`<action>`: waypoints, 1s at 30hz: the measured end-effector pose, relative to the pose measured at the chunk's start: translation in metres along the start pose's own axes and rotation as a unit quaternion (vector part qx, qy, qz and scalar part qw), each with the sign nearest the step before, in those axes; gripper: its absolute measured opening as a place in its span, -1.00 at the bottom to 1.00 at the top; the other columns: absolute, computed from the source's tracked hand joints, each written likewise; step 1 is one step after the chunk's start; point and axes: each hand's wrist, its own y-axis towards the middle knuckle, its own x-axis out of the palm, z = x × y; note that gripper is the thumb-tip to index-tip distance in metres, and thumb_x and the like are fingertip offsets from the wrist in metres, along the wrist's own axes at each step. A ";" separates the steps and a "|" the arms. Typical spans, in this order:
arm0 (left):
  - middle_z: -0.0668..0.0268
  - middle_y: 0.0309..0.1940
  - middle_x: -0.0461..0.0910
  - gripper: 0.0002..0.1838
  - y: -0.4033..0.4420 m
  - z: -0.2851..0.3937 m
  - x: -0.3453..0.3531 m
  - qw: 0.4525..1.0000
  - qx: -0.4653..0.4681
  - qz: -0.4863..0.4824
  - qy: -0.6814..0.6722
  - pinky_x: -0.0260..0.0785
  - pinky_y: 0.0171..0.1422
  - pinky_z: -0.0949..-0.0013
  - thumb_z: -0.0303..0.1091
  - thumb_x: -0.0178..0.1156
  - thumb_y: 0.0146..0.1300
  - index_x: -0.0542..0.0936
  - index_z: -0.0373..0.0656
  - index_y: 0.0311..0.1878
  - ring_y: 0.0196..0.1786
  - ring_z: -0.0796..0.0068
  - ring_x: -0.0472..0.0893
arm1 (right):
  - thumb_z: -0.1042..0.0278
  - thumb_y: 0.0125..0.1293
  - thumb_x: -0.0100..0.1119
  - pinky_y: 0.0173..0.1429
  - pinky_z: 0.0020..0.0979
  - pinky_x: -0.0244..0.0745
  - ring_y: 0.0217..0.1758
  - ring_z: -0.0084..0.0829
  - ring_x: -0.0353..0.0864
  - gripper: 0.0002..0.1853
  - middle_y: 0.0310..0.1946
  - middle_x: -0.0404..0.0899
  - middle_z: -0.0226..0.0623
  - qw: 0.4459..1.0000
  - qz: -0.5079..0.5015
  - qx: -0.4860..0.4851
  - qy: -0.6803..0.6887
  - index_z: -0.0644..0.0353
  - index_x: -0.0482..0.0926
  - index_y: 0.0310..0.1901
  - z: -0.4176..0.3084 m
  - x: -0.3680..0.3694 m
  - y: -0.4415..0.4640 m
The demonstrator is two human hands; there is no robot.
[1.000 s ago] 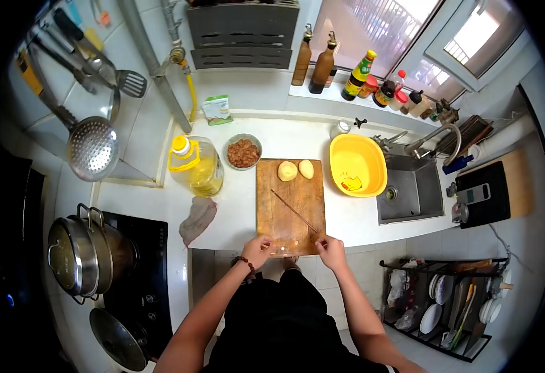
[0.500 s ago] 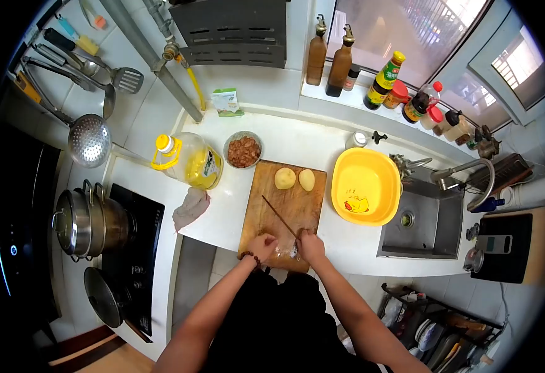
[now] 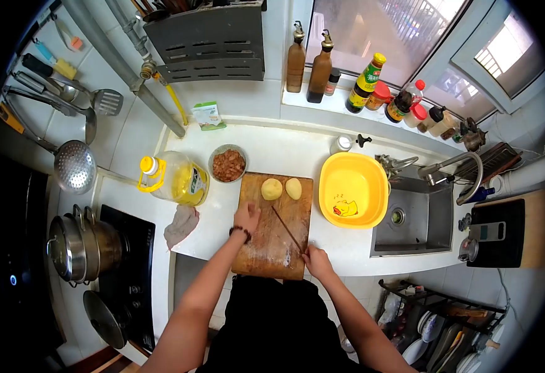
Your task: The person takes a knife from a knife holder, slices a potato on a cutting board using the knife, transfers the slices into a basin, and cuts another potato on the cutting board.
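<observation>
My right hand (image 3: 317, 261) is closed round the handle of a knife (image 3: 288, 229), seen edge-on as a thin dark line slanting across the wooden cutting board (image 3: 247, 248). Over the board's left side, my left hand (image 3: 247, 217), with a beaded bracelet at the wrist, holds nothing visible and has its fingers apart. Two pale peeled potato pieces lie near the board's far edge: a rounder potato (image 3: 271, 189) and a narrower potato piece (image 3: 293, 188). Whitish wet smears mark the board's near part.
Beyond the board stand a bowl of minced meat (image 3: 228, 164) and an oil jug (image 3: 185, 178). A grey cloth (image 3: 181, 226) lies left, near the stove (image 3: 137, 242) with its pot (image 3: 76, 244). Right are a yellow basin (image 3: 353, 186) and the sink (image 3: 412, 239). Bottles (image 3: 320, 74) line the sill.
My left hand has moved from the board's near part up along its left side, towards the potatoes. My right hand keeps hold of the knife. The whole view has shifted slightly.
</observation>
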 end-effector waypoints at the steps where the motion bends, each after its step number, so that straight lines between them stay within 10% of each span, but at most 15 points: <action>1: 0.02 0.04 0.65 -0.55 0.018 0.005 -0.002 0.999 0.020 0.007 0.025 0.52 0.22 0.07 -0.22 0.40 0.33 0.57 -0.18 0.21 0.10 -0.01 0.63 | 0.43 0.34 0.33 -0.10 0.05 0.61 -0.21 0.22 0.70 -0.84 -0.36 0.70 0.11 1.000 -0.005 0.021 -0.021 0.33 0.55 -0.22 0.004 0.001 -0.006; 8: 0.00 0.23 0.50 -0.16 0.083 0.046 0.017 0.970 0.209 -0.032 0.119 0.43 0.41 0.01 -0.08 0.54 0.16 0.41 -0.11 0.46 0.31 -0.09 0.50 | 0.43 0.34 0.37 -0.14 -0.01 0.63 -0.25 0.15 0.73 -0.82 -0.38 0.69 0.12 0.994 0.053 0.091 -0.019 0.34 0.56 -0.23 0.030 0.001 -0.062; 12: -0.01 0.23 0.51 -0.12 0.083 0.054 0.025 0.958 0.153 -0.162 0.179 0.42 0.41 0.02 -0.06 0.58 0.09 0.43 -0.12 0.44 0.31 -0.10 0.50 | 0.43 0.35 0.37 -0.17 -0.05 0.63 -0.28 0.14 0.73 -0.81 -0.39 0.69 0.11 0.989 0.089 0.117 0.002 0.36 0.56 -0.23 0.031 0.007 -0.059; 30: -0.13 0.29 0.44 -0.08 0.002 -0.017 0.005 0.986 0.110 -0.087 0.085 0.40 0.45 0.05 -0.06 0.52 0.14 0.37 -0.15 0.53 0.34 -0.16 0.50 | 0.31 0.27 0.44 -0.11 -0.01 0.64 -0.27 0.15 0.74 -0.74 -0.41 0.70 0.11 0.987 0.119 0.104 -0.014 0.36 0.62 -0.27 0.000 0.018 0.068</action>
